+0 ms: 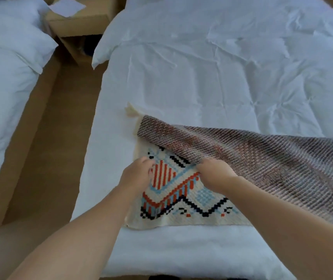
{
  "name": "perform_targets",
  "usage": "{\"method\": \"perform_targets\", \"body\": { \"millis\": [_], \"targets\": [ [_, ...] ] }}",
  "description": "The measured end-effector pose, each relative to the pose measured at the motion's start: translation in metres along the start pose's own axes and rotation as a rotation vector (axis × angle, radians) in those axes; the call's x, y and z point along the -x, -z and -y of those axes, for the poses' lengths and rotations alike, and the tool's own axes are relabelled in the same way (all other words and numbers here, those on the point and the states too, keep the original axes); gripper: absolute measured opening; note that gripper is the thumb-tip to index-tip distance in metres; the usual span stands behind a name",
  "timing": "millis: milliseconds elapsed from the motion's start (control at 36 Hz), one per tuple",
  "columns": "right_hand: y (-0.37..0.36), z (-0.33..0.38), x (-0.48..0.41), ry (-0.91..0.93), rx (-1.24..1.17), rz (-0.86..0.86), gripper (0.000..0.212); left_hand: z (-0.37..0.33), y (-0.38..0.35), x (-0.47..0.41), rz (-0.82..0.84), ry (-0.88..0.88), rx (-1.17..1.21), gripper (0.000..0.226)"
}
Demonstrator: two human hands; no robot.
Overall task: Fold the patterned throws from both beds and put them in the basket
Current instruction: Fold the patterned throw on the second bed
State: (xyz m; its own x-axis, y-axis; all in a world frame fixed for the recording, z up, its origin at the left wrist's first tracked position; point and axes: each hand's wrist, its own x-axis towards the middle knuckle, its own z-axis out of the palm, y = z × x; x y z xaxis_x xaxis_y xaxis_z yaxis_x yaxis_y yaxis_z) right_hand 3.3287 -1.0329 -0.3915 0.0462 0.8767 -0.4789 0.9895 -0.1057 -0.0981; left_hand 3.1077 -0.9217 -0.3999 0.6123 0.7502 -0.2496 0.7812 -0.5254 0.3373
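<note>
A patterned throw (198, 201), cream with red, blue and black zigzags, lies on the near end of the white bed (212, 81). One flap is turned over, showing its grey-brown striped back (262, 160), and hangs lifted across the right side. My right hand (215, 174) pinches the edge of this flap near the throw's middle. My left hand (136, 174) rests on the patterned face, fingers curled on the fabric beside the right hand. No basket is in view.
A second white bed (6, 77) with a pillow stands at the left, across a strip of wooden floor (46, 162). A wooden nightstand (81, 25) with a white sheet of paper on it sits between the beds at the back.
</note>
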Motion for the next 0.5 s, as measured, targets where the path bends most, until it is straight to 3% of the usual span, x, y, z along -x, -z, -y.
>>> {"method": "perform_targets", "body": {
  "millis": [167, 250, 306, 389, 500],
  "targets": [
    [-0.042, 0.014, -0.082, -0.074, -0.012, 0.014, 0.038, 0.037, -0.039, -0.088, 0.018, -0.105, -0.008, 0.034],
    [-0.059, 0.008, -0.111, -0.159, 0.025, -0.002, 0.064, 0.046, -0.058, -0.120, 0.031, -0.170, -0.044, 0.035],
    [-0.067, 0.005, -0.125, -0.204, 0.033, 0.017, 0.077, 0.052, -0.071, -0.139, 0.050, -0.222, -0.129, 0.049],
    [-0.075, 0.000, -0.141, -0.235, 0.018, 0.039, 0.078, 0.058, -0.086, -0.164, 0.047, -0.273, -0.288, 0.064],
    [-0.074, -0.012, -0.152, -0.266, -0.071, -0.008, 0.076, 0.061, -0.095, -0.192, 0.037, -0.317, -0.358, 0.063]
  ]
}}
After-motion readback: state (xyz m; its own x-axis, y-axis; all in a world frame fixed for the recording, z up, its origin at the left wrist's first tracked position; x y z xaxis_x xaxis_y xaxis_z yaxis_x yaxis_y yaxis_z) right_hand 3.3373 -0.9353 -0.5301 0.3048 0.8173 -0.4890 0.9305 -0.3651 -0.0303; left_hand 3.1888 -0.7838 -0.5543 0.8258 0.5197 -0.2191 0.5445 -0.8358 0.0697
